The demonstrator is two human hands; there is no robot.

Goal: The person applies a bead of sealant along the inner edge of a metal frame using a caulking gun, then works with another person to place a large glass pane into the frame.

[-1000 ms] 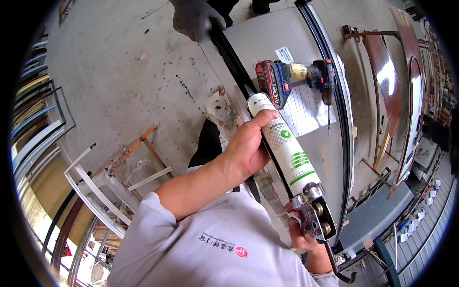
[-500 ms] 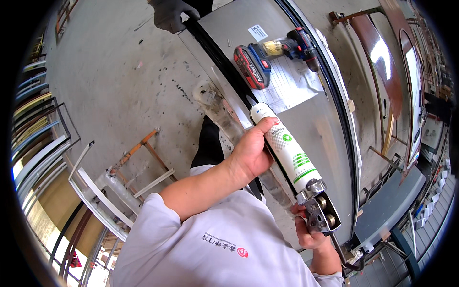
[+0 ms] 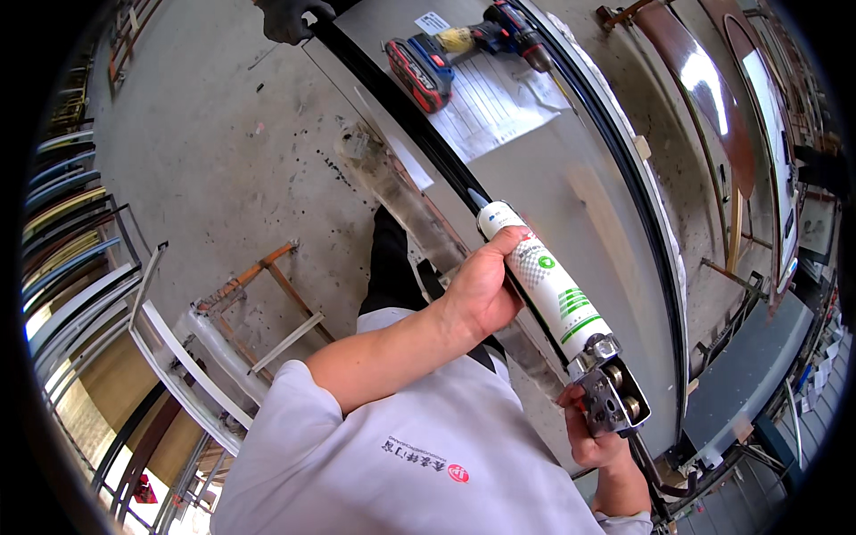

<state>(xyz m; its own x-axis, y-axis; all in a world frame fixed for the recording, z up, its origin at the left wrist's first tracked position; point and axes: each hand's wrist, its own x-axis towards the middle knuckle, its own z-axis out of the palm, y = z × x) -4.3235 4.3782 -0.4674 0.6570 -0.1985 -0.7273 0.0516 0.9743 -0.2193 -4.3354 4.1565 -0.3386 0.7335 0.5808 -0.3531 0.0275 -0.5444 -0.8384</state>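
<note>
My left hand [image 3: 486, 290] is wrapped round the white and green cartridge of a caulking gun [image 3: 562, 299], the thumb lying along its top. At the back end of the gun, my right hand [image 3: 596, 439] grips the handle below the metal drive housing; part of its fingers is hidden. The nozzle [image 3: 479, 194] points away from me, its tip at the black edge channel [image 3: 419, 129] of a grey panel [image 3: 597, 201]. Whether the tip touches the channel I cannot tell. Beyond it, a cordless drill [image 3: 459, 45] lies on a printed paper sheet [image 3: 499, 107].
Another person's dark-gloved hand [image 3: 290, 20] is at the panel's far left corner. An orange metal trestle [image 3: 259, 267] stands on the floor to my left, near racks of profiles [image 3: 76, 223]. Brown curved panels [image 3: 700, 80] and a grey sheet [image 3: 753, 370] are on the right.
The caulking gun has moved back toward me along the black channel, away from the drill. Both hands keep their hold. The panel and drill now appear further up and left in the picture.
</note>
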